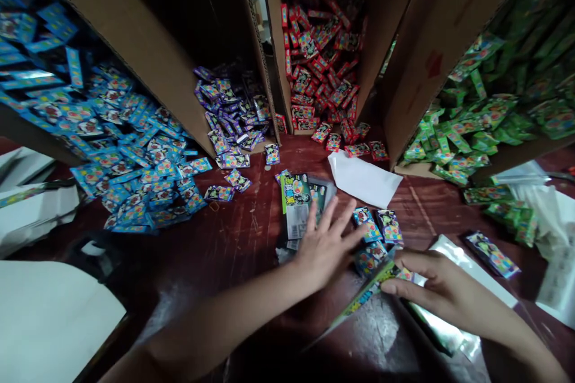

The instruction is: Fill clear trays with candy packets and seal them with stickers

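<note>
Evidently light and flexible, the green printed packet (365, 294) sits pinched between the right hand's (431, 287) thumb and fingers; an edge grip suits, though glossy film may slip. The left hand's (320, 251) fingers spread wide, partly over the flat packets (297, 191). Blur obscures the held packet's lower end; left-palm contact cannot be confirmed.

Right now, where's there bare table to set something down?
The dark red tabletop looks bare between the heap of blue packets and the left hand. A smaller patch lies right of the white paper. Around the right hand and its green printed bag, it's crowded.
</note>
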The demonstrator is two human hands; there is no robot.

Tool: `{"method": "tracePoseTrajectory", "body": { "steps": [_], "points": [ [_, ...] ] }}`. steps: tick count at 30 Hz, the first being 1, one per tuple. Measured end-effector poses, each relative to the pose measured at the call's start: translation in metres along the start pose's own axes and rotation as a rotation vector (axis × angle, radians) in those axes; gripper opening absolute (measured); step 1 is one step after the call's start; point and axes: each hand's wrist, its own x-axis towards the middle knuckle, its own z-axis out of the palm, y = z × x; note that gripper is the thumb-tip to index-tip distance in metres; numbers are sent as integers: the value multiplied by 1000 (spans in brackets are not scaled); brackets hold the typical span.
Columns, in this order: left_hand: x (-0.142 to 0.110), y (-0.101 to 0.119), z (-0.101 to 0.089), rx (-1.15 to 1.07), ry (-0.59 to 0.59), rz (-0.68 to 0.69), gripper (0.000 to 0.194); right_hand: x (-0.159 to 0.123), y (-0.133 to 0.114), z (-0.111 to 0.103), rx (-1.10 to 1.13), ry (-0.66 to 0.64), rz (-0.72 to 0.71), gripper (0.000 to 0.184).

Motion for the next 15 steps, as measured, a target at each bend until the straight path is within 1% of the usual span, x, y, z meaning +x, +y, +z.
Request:
{"method": "tracePoseTrajectory", "body": {
  "steps": [2,4,6,7,9,11,12,13,14,15],
  "points": [
    [7,-16,10,193,0,-87,59,0,-1,0,-6,-7,-14,12],
    [15,-34,18,264,-35,-170,62,-1,-1,1,8,-20,-41,8],
    [27,-53,16,291,-51,-206,66,-2,-1,3,29,-25,-54,6],
    [34,-62,10,300,-50,-216,66,-1,0,3,38,-22,-55,6],
    [48,-78,-8,301,-31,-249,61,1,1,5,57,10,-53,8],
    [56,-88,-31,298,-10,-269,52,6,0,8,68,70,-49,17],
    [56,-89,-40,274,25,-262,48,10,-2,9,59,102,-44,23],
    [53,-88,-48,207,76,-245,46,14,-4,10,36,131,-34,29],
    [46,-84,-53,77,118,-219,48,19,-7,11,-1,150,-23,33],
    [34,-78,-56,-122,115,-187,53,24,-10,11,-47,155,-13,37]
  ]
}}
